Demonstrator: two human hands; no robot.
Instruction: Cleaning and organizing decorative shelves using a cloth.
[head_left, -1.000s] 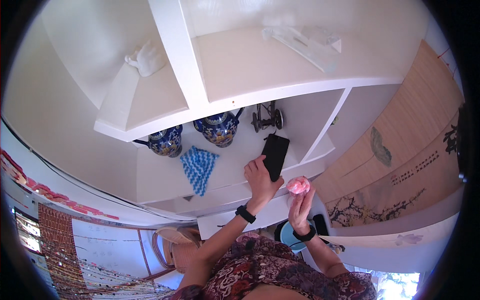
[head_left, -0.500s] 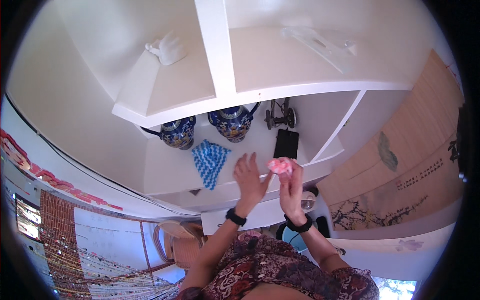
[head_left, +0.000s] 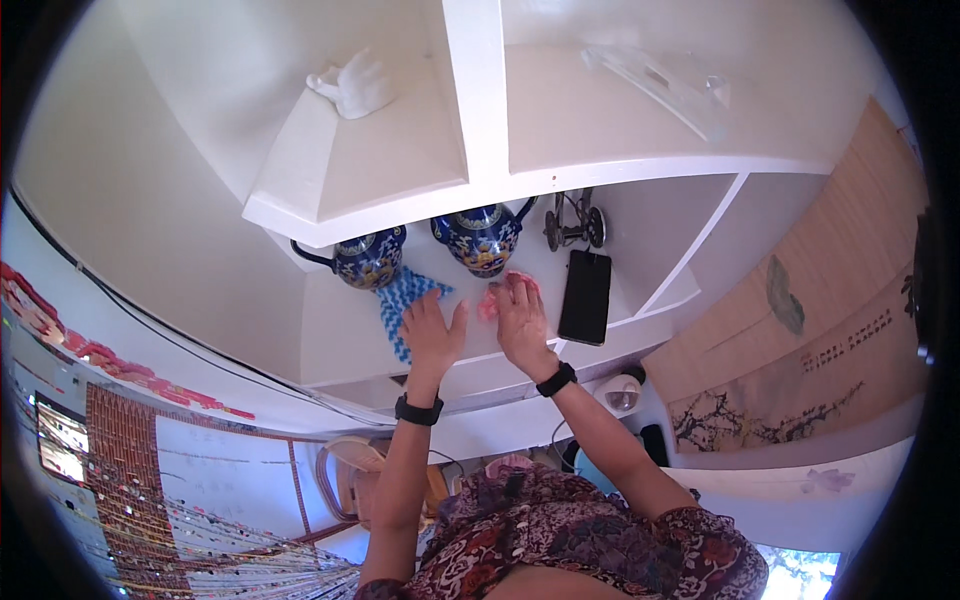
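Observation:
My right hand (head_left: 523,328) is on a crumpled pink-and-white cloth (head_left: 487,306) lying on the lower white shelf, its fingers bent over the cloth; part of the cloth is hidden beneath them. My left hand (head_left: 433,338) reaches to the edge of a blue-and-white zigzag cloth (head_left: 393,318), fingers stretched out and thumb apart. Whether it presses on that cloth I cannot tell. Behind the cloths stand two blue pots with floral patterns, the left pot (head_left: 367,262) and the right pot (head_left: 480,240). A black phone (head_left: 585,298) lies right of my right hand.
A dark metal ornament with wheels (head_left: 574,226) stands behind the phone. Above hangs the upper shelf's white edge (head_left: 560,178), bearing a white figurine (head_left: 355,85) and a clear plastic piece (head_left: 660,92). A painted scroll (head_left: 780,360) spreads at the right.
My right hand has moved left and forward, bringing the pink cloth from mid-air down onto the shelf. My left hand has shifted left to the blue cloth, which now lies closer against the left pot.

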